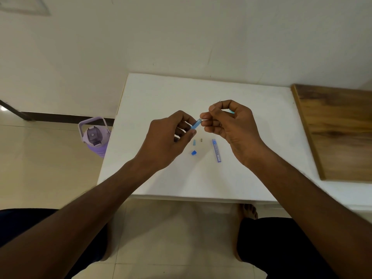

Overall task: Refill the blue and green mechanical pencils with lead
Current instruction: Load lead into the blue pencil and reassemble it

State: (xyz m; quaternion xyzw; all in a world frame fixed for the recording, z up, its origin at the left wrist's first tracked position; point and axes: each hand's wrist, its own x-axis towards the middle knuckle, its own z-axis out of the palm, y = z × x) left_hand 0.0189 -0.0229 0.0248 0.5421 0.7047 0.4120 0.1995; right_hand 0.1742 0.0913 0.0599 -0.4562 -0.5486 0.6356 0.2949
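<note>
White worktop (161, 97) at frame centre lies bare toward its far edge, while the left hand (169, 137) grips the mostly hidden blue mechanical pencil (195, 125) and the right hand (227, 119) pinches a barely visible lead (219, 101).

Blues on a white desk, with lilac and wood tones at the edges

The desk (161, 93) is plain white, the wall (181, 37) behind it off-white with a dark skirting strip (60, 117), and the floor tiles (40, 158) are glossy cream with pale grout lines. The pencil barrel (195, 125) is translucent light blue; a small cap (193, 153) is solid, stronger blue; a tiny tube piece (194, 142) is pale blue; a little stub (200, 140) beside it is brownish. The lead case (216, 150) is blue-violet with fine white print. A sliver of turquoise (231, 112) shows in one of the hands. The water bottle (94, 135) is lilac with a darker grey-purple lid. The board (338, 129) shows brown streaked wood grain. The shorts (261, 238) are dark, near black.
</note>
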